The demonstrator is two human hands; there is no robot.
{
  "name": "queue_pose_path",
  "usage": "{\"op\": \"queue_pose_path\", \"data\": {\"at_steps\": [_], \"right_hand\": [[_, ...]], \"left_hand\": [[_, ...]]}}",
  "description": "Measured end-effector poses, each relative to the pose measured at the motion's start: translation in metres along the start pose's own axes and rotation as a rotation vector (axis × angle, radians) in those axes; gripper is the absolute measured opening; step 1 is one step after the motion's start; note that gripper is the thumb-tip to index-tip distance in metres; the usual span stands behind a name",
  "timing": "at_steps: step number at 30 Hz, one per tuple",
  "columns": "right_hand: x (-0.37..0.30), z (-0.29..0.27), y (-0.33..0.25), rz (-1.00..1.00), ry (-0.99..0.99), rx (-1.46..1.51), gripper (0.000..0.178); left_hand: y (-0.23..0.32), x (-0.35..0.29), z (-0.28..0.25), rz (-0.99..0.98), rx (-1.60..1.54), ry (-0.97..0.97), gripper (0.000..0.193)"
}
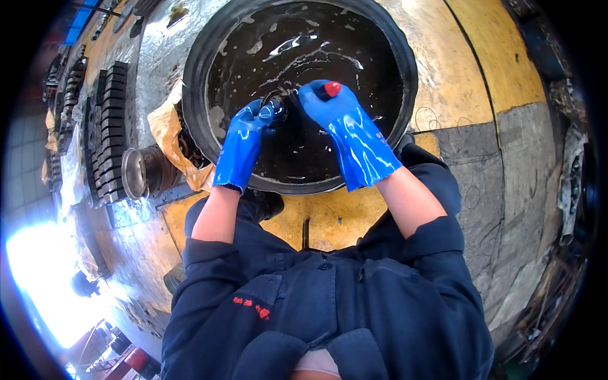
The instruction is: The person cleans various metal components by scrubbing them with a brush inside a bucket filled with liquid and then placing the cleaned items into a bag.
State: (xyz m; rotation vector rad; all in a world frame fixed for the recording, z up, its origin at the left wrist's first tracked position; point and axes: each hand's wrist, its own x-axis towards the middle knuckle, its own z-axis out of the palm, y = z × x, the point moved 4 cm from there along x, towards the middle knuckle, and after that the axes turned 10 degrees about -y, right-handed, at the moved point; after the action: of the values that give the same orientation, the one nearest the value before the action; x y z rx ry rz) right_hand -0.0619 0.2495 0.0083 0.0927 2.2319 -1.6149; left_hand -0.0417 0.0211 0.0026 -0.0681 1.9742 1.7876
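Both my hands wear long blue rubber gloves and are over a big round black tub of dark, oily-looking liquid. In my left hand a dark, wet, ring-like metal part is gripped near the tub's middle. My right hand is closed around a tool with a black handle and red end. The tool's other end points toward the metal part. It is too dark there to tell what kind of tool it is or whether it touches the part.
Left of the tub lie a torn tan sack with dark parts and a metal cylinder. Ribbed black metal parts stand in a row farther left. Yellow and grey floor plates surround the tub. Scrap-like items line the right side.
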Motion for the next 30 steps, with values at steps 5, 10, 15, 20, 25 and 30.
{"op": "queue_pose_path", "data": {"at_steps": [5, 10, 15, 20, 25, 30], "right_hand": [[-0.015, -0.007, 0.007, 0.16, -0.064, 0.361, 0.045], [-0.048, -0.013, -0.004, 0.099, -0.188, 0.601, 0.043], [-0.019, -0.017, -0.01, 0.327, -0.025, -0.097, 0.036], [-0.016, 0.023, -0.015, -0.189, -0.165, -0.003, 0.037], [-0.007, 0.016, -0.007, -0.054, -0.033, -0.499, 0.036], [-0.022, 0.027, -0.02, -0.28, -0.138, -0.46, 0.027]], "left_hand": [[-0.002, 0.002, -0.002, 0.001, 0.076, 0.021, 0.053], [-0.011, 0.004, -0.01, 0.023, 0.056, 0.074, 0.055], [-0.009, 0.007, -0.013, -0.046, -0.017, 0.151, 0.05], [0.007, 0.0, -0.008, -0.038, 0.092, 0.083, 0.051], [0.004, 0.003, -0.002, -0.02, -0.008, 0.084, 0.048], [0.005, 0.0, -0.002, 0.001, -0.073, 0.143, 0.045]]}}
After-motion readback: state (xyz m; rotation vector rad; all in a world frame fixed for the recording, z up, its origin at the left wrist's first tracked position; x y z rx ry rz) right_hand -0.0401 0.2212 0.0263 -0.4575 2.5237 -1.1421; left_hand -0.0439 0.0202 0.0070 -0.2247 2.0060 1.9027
